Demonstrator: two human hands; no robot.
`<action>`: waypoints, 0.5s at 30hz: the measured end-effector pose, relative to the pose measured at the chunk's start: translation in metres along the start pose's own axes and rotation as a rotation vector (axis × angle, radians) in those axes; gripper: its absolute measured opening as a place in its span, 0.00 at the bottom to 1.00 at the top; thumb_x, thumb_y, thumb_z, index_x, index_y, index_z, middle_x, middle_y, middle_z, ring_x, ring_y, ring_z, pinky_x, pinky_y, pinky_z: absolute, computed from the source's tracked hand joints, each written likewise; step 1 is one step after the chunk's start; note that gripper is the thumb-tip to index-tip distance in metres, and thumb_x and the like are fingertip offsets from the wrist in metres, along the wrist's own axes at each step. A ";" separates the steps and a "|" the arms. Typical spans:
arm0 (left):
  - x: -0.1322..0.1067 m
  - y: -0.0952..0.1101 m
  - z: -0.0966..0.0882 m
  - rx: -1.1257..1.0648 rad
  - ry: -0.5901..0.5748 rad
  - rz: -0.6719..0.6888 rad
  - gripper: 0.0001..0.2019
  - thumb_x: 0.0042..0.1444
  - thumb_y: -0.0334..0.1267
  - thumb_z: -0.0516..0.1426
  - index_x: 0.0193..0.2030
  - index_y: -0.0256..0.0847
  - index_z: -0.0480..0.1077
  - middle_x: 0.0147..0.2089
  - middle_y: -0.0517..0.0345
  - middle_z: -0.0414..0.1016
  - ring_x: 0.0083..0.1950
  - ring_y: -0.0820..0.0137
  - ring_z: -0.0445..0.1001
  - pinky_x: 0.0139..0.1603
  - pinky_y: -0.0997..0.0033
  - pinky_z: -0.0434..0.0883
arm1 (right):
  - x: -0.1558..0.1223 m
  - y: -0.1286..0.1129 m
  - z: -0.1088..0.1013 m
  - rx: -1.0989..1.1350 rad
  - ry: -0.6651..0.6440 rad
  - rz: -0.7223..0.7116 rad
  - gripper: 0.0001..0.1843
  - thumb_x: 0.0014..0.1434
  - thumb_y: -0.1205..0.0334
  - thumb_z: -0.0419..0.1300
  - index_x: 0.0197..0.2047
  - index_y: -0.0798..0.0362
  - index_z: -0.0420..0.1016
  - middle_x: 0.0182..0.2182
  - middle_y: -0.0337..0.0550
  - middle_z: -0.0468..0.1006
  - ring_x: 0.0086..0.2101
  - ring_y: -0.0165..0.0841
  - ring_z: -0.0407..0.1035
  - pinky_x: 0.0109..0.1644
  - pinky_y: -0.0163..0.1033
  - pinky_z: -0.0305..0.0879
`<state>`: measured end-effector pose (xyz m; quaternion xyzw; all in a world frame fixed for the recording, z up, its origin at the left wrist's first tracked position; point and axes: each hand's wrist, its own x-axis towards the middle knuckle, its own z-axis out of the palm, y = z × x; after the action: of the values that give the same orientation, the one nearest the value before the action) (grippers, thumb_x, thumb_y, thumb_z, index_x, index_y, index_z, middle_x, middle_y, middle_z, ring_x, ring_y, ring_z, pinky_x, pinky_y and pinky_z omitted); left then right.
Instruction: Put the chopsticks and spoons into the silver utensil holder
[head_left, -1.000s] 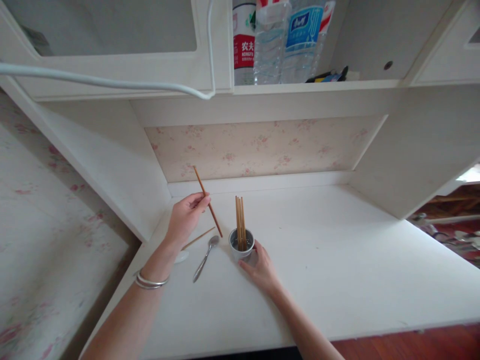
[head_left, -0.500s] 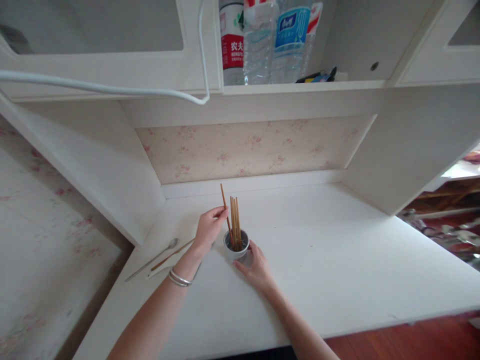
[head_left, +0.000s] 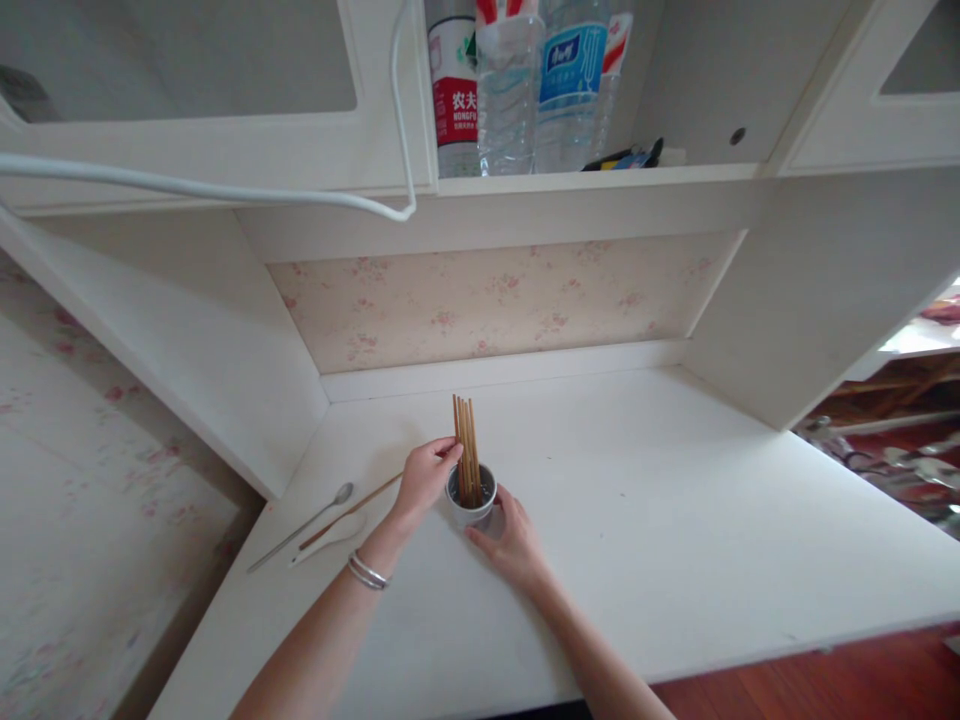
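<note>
While our left hand (head_left: pixel 422 485) hides one end of the loose chopstick (head_left: pixel 341 522), its fingers pinch closed on another chopstick (head_left: pixel 454 412) standing in the metal cup (head_left: pixel 470 514) (lower tip hard to make out). Our right hand (head_left: pixel 516 545) curls partway round the cup, holding it on the table (head_left: pixel 675 540).

Chopsticks (head_left: pixel 468 460) with lower ends hidden in cup (head_left: pixel 471 516), blue-labelled bottle (head_left: pixel 572 75) cropped above, right-side clutter (head_left: pixel 900 465) blurred

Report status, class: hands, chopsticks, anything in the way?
Left hand pinching one chopstick, lower end in cup. Right hand against cup's side. Other chopsticks crowding the opening.
</note>
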<state>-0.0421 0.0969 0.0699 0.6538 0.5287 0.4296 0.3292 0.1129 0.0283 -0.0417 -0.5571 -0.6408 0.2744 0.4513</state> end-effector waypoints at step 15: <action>-0.008 -0.004 -0.002 -0.082 0.031 -0.056 0.18 0.51 0.47 0.59 0.45 0.39 0.75 0.43 0.53 0.79 0.41 0.66 0.75 0.45 0.67 0.70 | 0.001 -0.005 -0.002 -0.047 -0.036 0.002 0.38 0.46 0.56 0.66 0.60 0.51 0.60 0.49 0.48 0.73 0.49 0.43 0.68 0.52 0.48 0.64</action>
<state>-0.0462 0.0902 0.0652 0.6182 0.5337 0.4514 0.3594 0.1127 0.0277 -0.0364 -0.5632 -0.6546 0.2696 0.4262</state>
